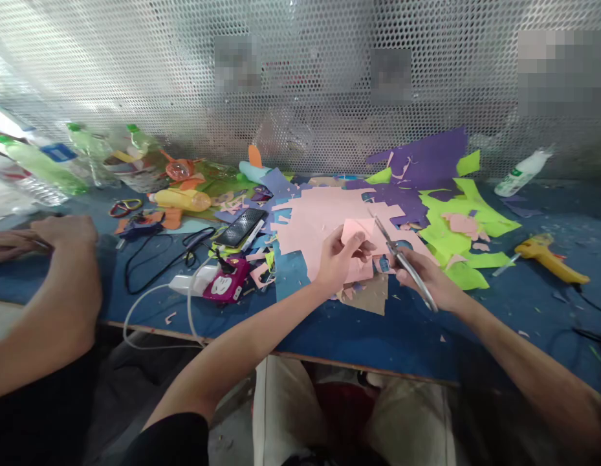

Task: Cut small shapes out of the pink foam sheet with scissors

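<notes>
My left hand [339, 255] pinches a small pink piece of foam sheet or paper [356, 228] between thumb and fingers. Scissors [411, 272] are in my right hand [425, 275], their blades pointing up and left, close to the piece's right edge. I cannot tell whether the blades touch it. Below both hands lies a large pink sheet [305, 223] with notched, cut edges. A brown piece [372, 299] sticks out under its front side.
Purple sheets [426, 158], lime-green scraps [453, 243], a yellow glue gun [552, 259] and a white bottle [523, 172] lie right. Leftward are a phone [242, 226], a magenta power strip [227, 281] with cables, plastic bottles [43, 168] and another person's arm [62, 278]. A perforated metal panel [319, 129] stands behind.
</notes>
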The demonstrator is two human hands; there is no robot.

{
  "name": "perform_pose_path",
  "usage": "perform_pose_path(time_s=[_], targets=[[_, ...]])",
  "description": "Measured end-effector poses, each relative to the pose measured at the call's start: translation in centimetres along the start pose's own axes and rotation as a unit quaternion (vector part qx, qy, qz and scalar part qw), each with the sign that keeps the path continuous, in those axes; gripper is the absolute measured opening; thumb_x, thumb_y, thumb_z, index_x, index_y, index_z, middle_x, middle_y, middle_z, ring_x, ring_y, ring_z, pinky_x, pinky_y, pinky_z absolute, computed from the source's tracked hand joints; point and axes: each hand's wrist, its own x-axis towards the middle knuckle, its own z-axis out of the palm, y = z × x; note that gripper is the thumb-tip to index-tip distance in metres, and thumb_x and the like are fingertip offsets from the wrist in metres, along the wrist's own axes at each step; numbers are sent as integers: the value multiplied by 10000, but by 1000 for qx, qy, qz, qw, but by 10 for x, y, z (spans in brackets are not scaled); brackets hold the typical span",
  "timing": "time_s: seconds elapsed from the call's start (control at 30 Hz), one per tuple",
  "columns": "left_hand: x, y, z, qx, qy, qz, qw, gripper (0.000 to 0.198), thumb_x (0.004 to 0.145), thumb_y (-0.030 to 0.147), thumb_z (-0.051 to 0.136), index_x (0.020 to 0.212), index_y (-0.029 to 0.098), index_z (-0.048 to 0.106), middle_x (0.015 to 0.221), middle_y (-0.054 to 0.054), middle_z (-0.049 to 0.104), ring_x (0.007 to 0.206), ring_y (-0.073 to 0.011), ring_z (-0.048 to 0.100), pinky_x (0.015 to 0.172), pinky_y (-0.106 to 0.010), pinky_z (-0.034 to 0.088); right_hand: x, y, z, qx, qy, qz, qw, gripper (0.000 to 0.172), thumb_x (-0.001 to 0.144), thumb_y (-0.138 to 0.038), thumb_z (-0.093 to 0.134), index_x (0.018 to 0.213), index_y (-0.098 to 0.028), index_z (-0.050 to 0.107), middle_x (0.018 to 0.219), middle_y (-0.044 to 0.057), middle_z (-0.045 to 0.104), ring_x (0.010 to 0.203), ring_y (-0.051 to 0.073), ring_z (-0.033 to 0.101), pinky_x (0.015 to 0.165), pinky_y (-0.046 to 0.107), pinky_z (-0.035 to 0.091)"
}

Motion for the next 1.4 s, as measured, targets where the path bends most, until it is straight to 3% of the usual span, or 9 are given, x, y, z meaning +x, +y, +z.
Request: perform_pose_path(time_s=[0.1,0.2,0.6,0.93,1.23,1.4], targets=[[0,1,1,3,14,2,1000,426,815,553,768,902,153,650,749,-55,723,612,-113,648,565,-223,511,-2,-3,1,-43,-55,-10,998,387,857,-637,562,908,-255,530,689,-58,450,550,125,392,511,258,347],[-3,3,3,25,5,6,1000,432,810,554,774,838,144,644,724,-50,713,569,-101,619,563,-234,514,-3,-5,2,-41,-87,-40,995,433,875,-681,493,931,-254,533,733,-29,491,587,145,426,538,274,377],[-8,3,5,52,-36,15,998,380,890,513,711,844,144,631,756,-68,717,605,-111,620,610,-263,538,-6,-5,7,69,-111,-51,990,545,855,-753,432,1019,-249,559,816,-1,519,588,137,436,549,286,428],[-8,3,3,89,-43,40,994,361,910,499,689,857,149,620,749,-61,712,592,-110,611,598,-262,534,-5,-10,4,34,-105,-58,992,542,863,-758,402,956,-246,554,803,-12,489,600,140,423,536,282,413],[-8,3,2,96,-42,44,994,353,929,492,668,865,146,632,769,-64,716,599,-109,620,612,-261,540,-7,-12,12,17,-43,-56,997,574,829,-800,399,790,-235,500,717,-36,454,542,113,369,496,266,349],[-8,2,0,102,-62,29,992,368,911,514,683,865,152,629,748,-59,707,606,-120,631,607,-267,535,-6,-13,11,23,-62,-62,996,540,850,-770,414,908,-244,520,778,-26,467,599,136,411,543,276,396]])
